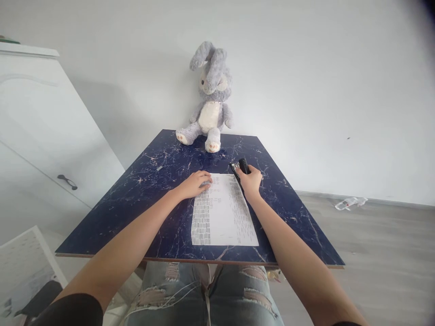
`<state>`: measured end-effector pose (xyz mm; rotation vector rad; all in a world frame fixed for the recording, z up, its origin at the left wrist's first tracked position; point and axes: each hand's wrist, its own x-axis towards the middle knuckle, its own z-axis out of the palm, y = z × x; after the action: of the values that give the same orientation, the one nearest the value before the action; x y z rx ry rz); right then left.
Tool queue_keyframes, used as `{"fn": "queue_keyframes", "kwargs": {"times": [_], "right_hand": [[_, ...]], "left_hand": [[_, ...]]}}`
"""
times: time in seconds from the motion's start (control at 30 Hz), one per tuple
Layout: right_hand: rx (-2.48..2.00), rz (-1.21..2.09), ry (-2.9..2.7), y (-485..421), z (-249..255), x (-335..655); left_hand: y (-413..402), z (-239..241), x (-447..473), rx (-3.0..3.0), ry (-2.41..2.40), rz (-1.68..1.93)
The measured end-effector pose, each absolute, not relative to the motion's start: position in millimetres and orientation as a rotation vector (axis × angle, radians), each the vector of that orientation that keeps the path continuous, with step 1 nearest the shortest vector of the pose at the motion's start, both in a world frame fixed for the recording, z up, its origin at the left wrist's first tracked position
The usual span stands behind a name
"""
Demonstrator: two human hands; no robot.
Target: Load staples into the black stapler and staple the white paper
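I'm pressing my left hand (196, 183) flat on the printed white paper sheets (222, 212) lying on the dark blue marbled tabletop (152, 203); my right hand (250, 181) is gripping the black stapler (239, 167) at their top right corner. Stapling looks barely started, no staple visible.

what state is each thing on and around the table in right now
left hand: flat on the paper's far left corner
right hand: closed on the stapler
stapler: at the paper's far right corner
paper: lying flat on the table
plush rabbit: sitting upright against the wall
cabinet door: shut
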<state>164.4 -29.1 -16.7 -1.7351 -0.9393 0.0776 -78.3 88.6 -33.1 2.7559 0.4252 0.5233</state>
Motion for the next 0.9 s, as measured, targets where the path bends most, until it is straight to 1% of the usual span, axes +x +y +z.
{"fn": "queue_keyframes", "kwargs": {"times": [0.33,0.57,0.77,0.9], "right_hand": [[-1.718,0.06,-0.981,-29,-14,166],[-1.724,0.039,-1.003,-28,-15,166],[-1.723,0.01,-1.015,-25,-16,166],[-1.704,0.012,-1.028,-25,-17,166]], "left_hand": [[88,-33,-77,2.752,0.428,0.533],[82,-31,-74,2.714,0.32,0.546],[48,-22,-60,2.666,0.097,0.385],[37,-20,-55,2.725,0.062,0.219]]}}
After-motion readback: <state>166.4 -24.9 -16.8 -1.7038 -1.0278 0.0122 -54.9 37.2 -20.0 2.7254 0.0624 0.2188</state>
